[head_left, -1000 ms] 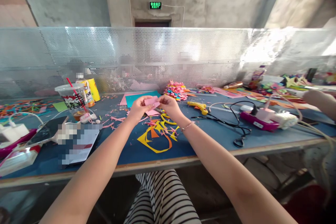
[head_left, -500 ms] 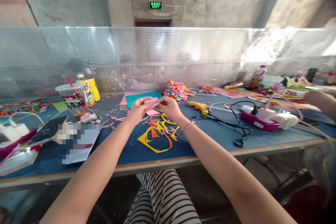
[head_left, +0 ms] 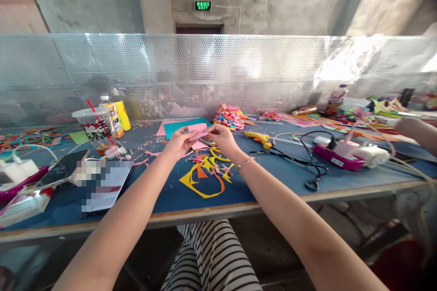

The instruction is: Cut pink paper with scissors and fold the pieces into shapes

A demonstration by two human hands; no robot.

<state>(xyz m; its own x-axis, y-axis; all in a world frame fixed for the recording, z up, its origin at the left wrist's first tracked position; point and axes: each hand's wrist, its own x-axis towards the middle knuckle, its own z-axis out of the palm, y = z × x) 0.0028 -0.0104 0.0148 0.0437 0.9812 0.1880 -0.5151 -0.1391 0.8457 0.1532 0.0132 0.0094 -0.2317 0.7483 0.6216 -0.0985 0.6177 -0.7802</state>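
Note:
A small piece of pink paper (head_left: 198,130) is held up between my hands over the table. My left hand (head_left: 180,142) pinches its left side, and my right hand (head_left: 221,138) has its fingertips closed on the right side. Behind them lie a teal sheet (head_left: 174,128) and a pink sheet (head_left: 160,128). Just below my hands, yellow paper offcuts (head_left: 187,184) lie mixed with orange and pink scraps. A layered pink and yellow paper bundle (head_left: 228,117) stands beyond my right hand.
A yellow glue gun (head_left: 258,139) lies to the right, near black cables and a purple power strip (head_left: 337,158). At left are a plastic cup (head_left: 95,129) with a red straw, a bottle (head_left: 116,118) and a tablet (head_left: 109,191). Another person's arm (head_left: 418,134) reaches in at far right.
The pink paper now shows a broader, flatter face, raised slightly above my fingers. My hands have barely shifted.

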